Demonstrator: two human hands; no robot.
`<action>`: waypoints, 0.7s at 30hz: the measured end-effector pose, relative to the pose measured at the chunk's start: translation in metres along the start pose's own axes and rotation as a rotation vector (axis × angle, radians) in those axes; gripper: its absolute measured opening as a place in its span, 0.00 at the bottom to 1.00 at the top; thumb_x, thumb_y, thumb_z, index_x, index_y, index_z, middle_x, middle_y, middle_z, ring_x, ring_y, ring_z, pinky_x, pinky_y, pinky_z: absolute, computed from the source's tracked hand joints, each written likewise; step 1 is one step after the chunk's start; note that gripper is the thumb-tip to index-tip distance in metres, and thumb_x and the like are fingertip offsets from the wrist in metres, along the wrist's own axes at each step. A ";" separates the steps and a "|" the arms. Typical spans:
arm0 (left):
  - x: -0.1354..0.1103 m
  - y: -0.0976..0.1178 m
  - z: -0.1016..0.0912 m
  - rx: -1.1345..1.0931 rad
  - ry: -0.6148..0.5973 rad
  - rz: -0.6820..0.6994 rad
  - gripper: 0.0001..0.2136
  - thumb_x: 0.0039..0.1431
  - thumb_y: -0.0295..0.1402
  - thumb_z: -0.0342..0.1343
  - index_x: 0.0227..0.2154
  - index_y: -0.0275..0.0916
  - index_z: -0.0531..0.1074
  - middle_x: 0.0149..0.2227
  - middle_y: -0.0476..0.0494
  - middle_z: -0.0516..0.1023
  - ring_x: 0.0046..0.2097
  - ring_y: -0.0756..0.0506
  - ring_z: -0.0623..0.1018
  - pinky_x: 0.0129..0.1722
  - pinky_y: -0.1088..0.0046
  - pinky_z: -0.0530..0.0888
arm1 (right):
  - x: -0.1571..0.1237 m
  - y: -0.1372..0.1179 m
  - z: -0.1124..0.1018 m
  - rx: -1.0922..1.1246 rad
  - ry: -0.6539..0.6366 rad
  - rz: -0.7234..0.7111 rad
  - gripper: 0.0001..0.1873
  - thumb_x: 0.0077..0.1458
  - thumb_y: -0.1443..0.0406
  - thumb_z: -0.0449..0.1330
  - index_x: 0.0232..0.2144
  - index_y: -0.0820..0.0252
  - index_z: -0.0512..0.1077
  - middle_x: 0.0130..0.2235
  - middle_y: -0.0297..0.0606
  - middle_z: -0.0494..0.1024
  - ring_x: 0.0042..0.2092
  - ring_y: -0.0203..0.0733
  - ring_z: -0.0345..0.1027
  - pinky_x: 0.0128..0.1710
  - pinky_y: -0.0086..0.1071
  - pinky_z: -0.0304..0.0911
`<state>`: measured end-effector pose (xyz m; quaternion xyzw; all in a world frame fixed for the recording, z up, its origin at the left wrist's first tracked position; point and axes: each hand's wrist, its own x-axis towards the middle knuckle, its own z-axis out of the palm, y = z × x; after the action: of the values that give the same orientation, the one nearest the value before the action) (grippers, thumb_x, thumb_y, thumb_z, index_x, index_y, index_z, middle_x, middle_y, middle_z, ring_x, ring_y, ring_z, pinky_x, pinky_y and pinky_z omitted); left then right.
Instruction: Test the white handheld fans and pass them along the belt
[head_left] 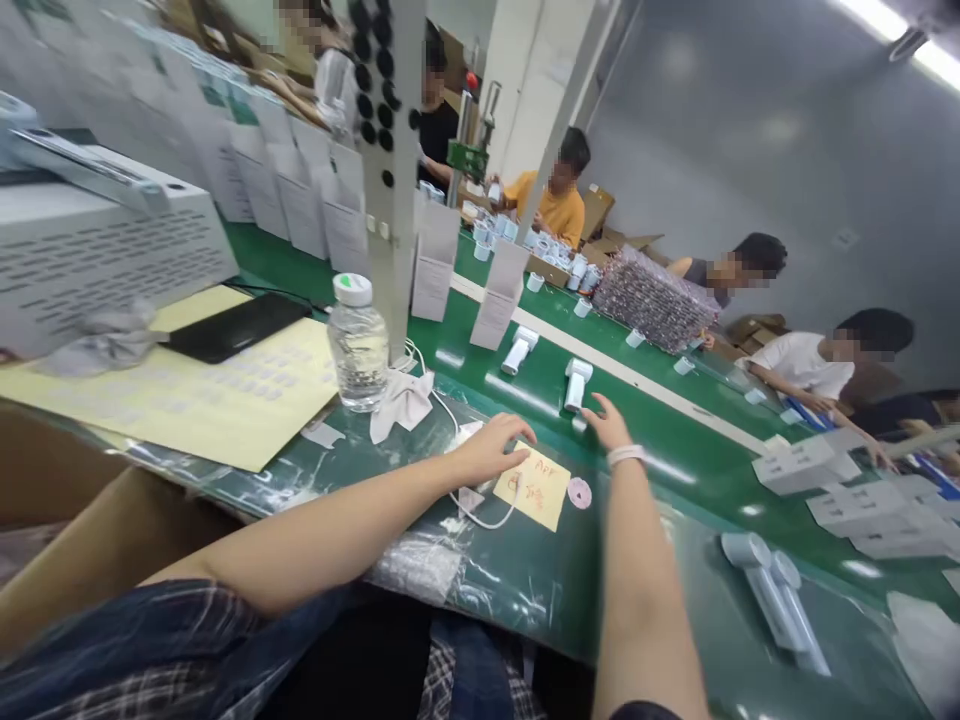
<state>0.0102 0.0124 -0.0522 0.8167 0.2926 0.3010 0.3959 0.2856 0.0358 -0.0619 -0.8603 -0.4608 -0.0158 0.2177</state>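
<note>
My left hand [491, 450] hovers over the near edge of the bench, its thumb and fingers apart, with nothing visible in them. Just beyond its fingertips is a yellow note [546, 492] with red handwriting. A white cable [487, 522] loops below the hand, one end on the note. My right hand [609, 425], wearing a pale wristband, is stretched over the green conveyor belt with fingers spread. Nearest to it is a white handheld device [577, 384] lying on the belt, apart from the fingers. A second such device [520, 350] lies further left.
A clear water bottle [359, 345] and crumpled tissue [401, 403] stand left of my hands. A black phone [236, 326] rests on yellow paper [225, 420]. Two pale blue devices [776, 600] lie at right. Folded white boxes [499, 295] line the belt; several people work opposite.
</note>
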 end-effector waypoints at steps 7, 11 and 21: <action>0.015 -0.019 0.006 0.002 0.092 -0.014 0.07 0.54 0.27 0.55 0.36 0.39 0.73 0.42 0.42 0.76 0.49 0.41 0.72 0.54 0.62 0.69 | 0.026 -0.136 0.055 -0.041 -0.135 -0.018 0.18 0.65 0.57 0.59 0.53 0.58 0.71 0.61 0.45 0.69 0.57 0.49 0.68 0.57 0.50 0.67; 0.016 -0.016 0.000 -0.095 0.151 -0.075 0.05 0.51 0.26 0.56 0.33 0.39 0.71 0.41 0.43 0.75 0.49 0.41 0.70 0.54 0.62 0.68 | 0.025 -0.174 0.064 -0.066 -0.192 0.004 0.26 0.63 0.50 0.59 0.56 0.60 0.69 0.64 0.48 0.65 0.62 0.55 0.63 0.61 0.56 0.60; 0.030 -0.026 0.002 -0.633 0.176 -0.359 0.09 0.47 0.31 0.64 0.31 0.40 0.71 0.37 0.45 0.74 0.46 0.41 0.73 0.55 0.57 0.70 | 0.003 -0.114 0.013 -0.125 -0.292 -0.190 0.17 0.59 0.57 0.63 0.44 0.65 0.76 0.57 0.51 0.72 0.53 0.51 0.72 0.53 0.47 0.67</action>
<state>0.0252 0.0461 -0.0664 0.5604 0.3566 0.3715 0.6486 0.1937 0.0987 -0.0319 -0.8178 -0.5649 0.0600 0.0919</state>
